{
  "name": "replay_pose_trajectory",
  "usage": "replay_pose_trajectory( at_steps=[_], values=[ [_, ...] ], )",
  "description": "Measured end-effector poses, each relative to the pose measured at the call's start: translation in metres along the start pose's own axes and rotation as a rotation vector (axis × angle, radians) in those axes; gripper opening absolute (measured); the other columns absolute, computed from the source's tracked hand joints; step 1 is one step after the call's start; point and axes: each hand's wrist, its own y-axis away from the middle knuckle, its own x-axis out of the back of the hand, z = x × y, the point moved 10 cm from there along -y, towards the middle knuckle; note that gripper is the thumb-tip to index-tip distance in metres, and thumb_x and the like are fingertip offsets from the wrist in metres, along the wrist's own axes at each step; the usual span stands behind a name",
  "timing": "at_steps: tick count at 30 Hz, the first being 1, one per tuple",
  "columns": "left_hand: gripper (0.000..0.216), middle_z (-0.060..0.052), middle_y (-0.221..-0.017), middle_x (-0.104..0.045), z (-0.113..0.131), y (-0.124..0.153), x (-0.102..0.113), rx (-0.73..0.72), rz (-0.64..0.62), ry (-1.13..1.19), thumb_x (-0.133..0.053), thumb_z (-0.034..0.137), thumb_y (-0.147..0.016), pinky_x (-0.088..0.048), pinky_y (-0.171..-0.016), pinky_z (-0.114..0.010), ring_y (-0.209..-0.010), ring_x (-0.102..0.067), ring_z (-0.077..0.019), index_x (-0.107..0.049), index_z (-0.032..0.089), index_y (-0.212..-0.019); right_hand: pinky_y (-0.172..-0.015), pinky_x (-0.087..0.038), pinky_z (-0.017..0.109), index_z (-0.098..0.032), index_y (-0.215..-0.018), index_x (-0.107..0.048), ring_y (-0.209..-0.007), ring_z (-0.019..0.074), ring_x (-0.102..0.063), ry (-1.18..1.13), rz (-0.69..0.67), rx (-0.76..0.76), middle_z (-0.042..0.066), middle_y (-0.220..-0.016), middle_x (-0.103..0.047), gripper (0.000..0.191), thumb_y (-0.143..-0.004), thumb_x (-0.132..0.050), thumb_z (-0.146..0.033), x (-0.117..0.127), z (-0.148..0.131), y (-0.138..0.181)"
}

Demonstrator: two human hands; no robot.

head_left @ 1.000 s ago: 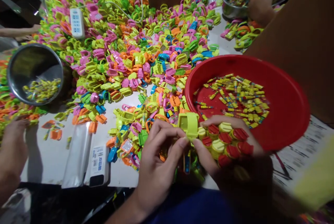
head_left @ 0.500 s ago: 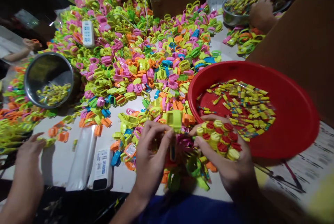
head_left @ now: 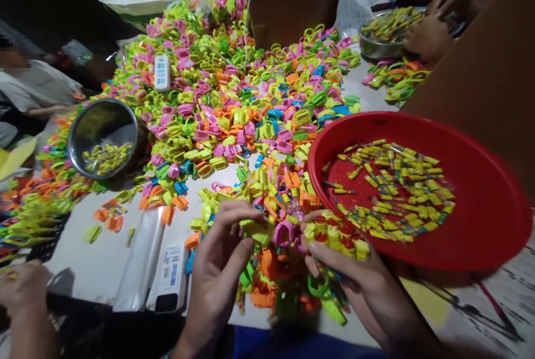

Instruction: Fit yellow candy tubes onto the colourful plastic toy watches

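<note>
My left hand (head_left: 219, 261) has its thumb and fingers around a yellow-green plastic piece (head_left: 257, 231), which looks like a toy watch. A bundle of small tubes with yellow and red ends (head_left: 334, 234) is gripped in my right hand (head_left: 361, 281), ends facing up. Between and below my hands lie loose watch-shaped pieces, among them an orange one (head_left: 264, 295) and a pink one (head_left: 284, 233). Just right of my right hand is a red basin (head_left: 485, 225), with many yellow-ended tubes (head_left: 401, 192) spread inside it.
A large heap of coloured plastic pieces (head_left: 225, 97) covers the table's middle. At left stand a steel bowl (head_left: 77, 144) with tubes, a clear plastic sleeve (head_left: 140, 264) and a white box (head_left: 169, 278). Another person's hand (head_left: 25, 292) is lower left; others work at upper right.
The view has shifted, so most things appear lower and further right. My left hand's fingers have spread around the yellow-green piece. The other person's hand at left has drawn back toward the table edge.
</note>
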Motion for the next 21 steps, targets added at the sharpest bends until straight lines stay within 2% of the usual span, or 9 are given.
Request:
replay_pose_trajectory(
  at_steps=[3, 5, 8, 11, 14, 18, 21],
  values=[
    [0.02, 0.001, -0.111, -0.063, -0.001, 0.007, -0.015, 0.031, 0.01, 0.284, -0.072, 0.016, -0.101, -0.056, -0.093, -0.013, -0.104, -0.065, -0.0091, -0.08, 0.032, -0.109, -0.072, -0.059, 0.027, -0.024, -0.1, -0.083, -0.08, 0.0178, -0.07, -0.085, -0.075, -0.083, 0.002, -0.088, -0.077, 0.034, -0.074, -0.101, -0.036, -0.014, 0.009, 0.006],
    [0.015, 0.003, -0.107, -0.067, -0.007, 0.009, -0.024, 0.07, 0.056, 0.48, -0.079, 0.018, -0.097, -0.058, -0.092, -0.012, -0.098, -0.069, -0.0065, -0.082, 0.032, -0.102, -0.068, -0.058, 0.028, -0.026, -0.105, -0.085, -0.087, 0.0214, -0.073, -0.127, -0.082, -0.13, 0.004, -0.098, -0.08, 0.037, -0.073, -0.101, -0.037, -0.018, 0.015, 0.011],
    [0.012, 0.003, -0.105, -0.076, -0.023, 0.01, -0.033, 0.179, 0.156, 0.625, -0.089, 0.026, -0.09, -0.06, -0.093, -0.012, -0.096, -0.076, -0.007, -0.086, 0.032, -0.1, -0.067, -0.057, 0.028, -0.025, -0.105, -0.087, -0.083, 0.021, -0.071, -0.146, -0.081, -0.191, 0.005, -0.097, -0.081, 0.041, -0.071, -0.103, -0.04, -0.019, 0.024, 0.017],
    [0.024, -0.002, -0.104, -0.084, -0.045, 0.011, -0.031, 0.326, 0.278, 0.654, -0.097, 0.032, -0.079, -0.062, -0.088, -0.014, -0.095, -0.081, -0.0124, -0.089, 0.03, -0.102, -0.07, -0.059, 0.027, -0.023, -0.092, -0.088, -0.078, 0.0191, -0.069, -0.12, -0.055, -0.212, 0.004, -0.084, -0.078, 0.035, -0.069, -0.104, -0.043, -0.013, 0.031, 0.018],
    [0.033, -0.008, -0.107, -0.086, -0.062, 0.011, -0.019, 0.415, 0.379, 0.632, -0.102, 0.033, -0.07, -0.064, -0.086, -0.018, -0.101, -0.083, -0.0202, -0.09, 0.026, -0.1, -0.07, -0.059, 0.026, -0.022, -0.081, -0.085, -0.076, 0.0174, -0.067, -0.089, -0.075, -0.125, 0.003, -0.083, -0.075, 0.027, -0.074, -0.1, -0.042, -0.009, 0.026, 0.014],
    [0.041, -0.013, -0.119, -0.084, -0.073, 0.006, -0.003, 0.444, 0.373, 0.515, -0.098, 0.034, -0.073, -0.065, -0.097, -0.032, -0.116, -0.08, -0.031, -0.088, 0.022, -0.111, -0.068, -0.058, 0.023, -0.02, -0.073, -0.082, -0.073, 0.0153, -0.065, -0.049, -0.033, -0.102, 0.003, -0.081, -0.074, 0.031, -0.072, -0.101, -0.044, -0.002, 0.022, 0.012],
    [0.041, -0.014, -0.123, -0.083, -0.076, 0.004, 0.005, 0.423, 0.341, 0.429, -0.091, 0.033, -0.081, -0.061, -0.105, -0.04, -0.125, -0.076, -0.0334, -0.085, 0.021, -0.12, -0.069, -0.061, 0.024, -0.022, -0.08, -0.086, -0.075, 0.0171, -0.069, -0.064, 0.073, -0.135, 0.004, -0.085, -0.078, 0.033, -0.063, -0.105, -0.042, 0.005, 0.021, 0.015]
  ],
)
